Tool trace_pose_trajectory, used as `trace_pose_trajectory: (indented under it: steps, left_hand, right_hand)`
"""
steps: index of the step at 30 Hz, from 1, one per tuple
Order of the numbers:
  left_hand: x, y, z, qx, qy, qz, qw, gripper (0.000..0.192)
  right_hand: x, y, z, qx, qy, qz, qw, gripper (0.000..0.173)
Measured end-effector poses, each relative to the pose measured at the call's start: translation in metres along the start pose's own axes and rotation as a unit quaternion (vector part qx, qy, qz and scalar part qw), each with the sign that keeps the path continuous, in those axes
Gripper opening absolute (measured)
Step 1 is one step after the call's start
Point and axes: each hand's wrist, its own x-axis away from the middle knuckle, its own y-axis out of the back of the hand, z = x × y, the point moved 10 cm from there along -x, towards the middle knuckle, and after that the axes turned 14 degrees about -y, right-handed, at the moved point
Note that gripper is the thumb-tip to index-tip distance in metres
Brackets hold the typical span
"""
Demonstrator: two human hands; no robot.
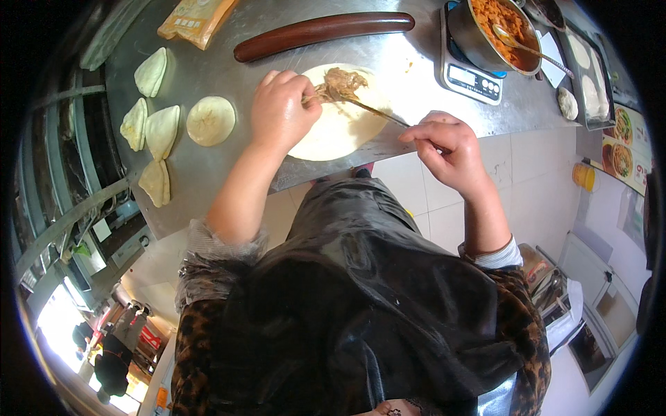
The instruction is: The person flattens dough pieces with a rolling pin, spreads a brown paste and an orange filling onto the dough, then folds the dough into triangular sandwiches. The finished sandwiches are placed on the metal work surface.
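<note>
A round sheet of rolled dough (333,132) lies on the metal worktable in front of me. On its far part sits a lump of brown paste filling (346,82). My right hand (442,148) grips the handle of a thin metal utensil (377,111), whose far end rests in the filling. My left hand (286,106) is over the dough's left edge, fingers curled and thumb against the forefinger, touching the near side of the filling. Whether something is pinched there cannot be made out. Beyond the dough lies a dark brown wooden rolling pin (322,35).
Several folded dough pieces (163,132) and a round filled bun (210,121) lie left. A yellow packet (196,21) is behind them. At right, a digital kitchen scale (472,83) bears a metal pot (471,39) of orange filling with a spoon (541,52), beside a dough tray (598,122).
</note>
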Motion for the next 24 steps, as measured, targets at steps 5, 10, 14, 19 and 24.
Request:
trace_pose_trajectory:
  steps: [5,10,14,19,24]
  left_hand:
    - [0.011,0.018,0.017,0.008,0.03,0.006,0.999,0.012]
    - [0.014,0.023,0.014,0.024,0.031,0.025,0.999,0.016]
    - [0.011,0.023,0.009,0.045,0.036,0.025,0.998,0.02]
    - [0.009,0.018,0.006,0.046,0.035,0.031,0.998,0.021]
    - [0.008,0.007,0.008,0.029,0.02,0.041,0.999,0.016]
  right_hand:
    - [0.002,0.002,-0.002,-0.012,-0.005,-0.006,1.0,0.022]
    - [0.003,0.01,-0.011,-0.068,-0.04,0.005,0.997,0.022]
    - [0.003,0.008,-0.008,-0.079,-0.031,0.022,0.996,0.022]
    - [0.0,-0.011,0.004,-0.048,0.013,0.034,0.998,0.019]
    - [-0.002,-0.007,0.01,-0.005,0.04,-0.009,0.999,0.022]
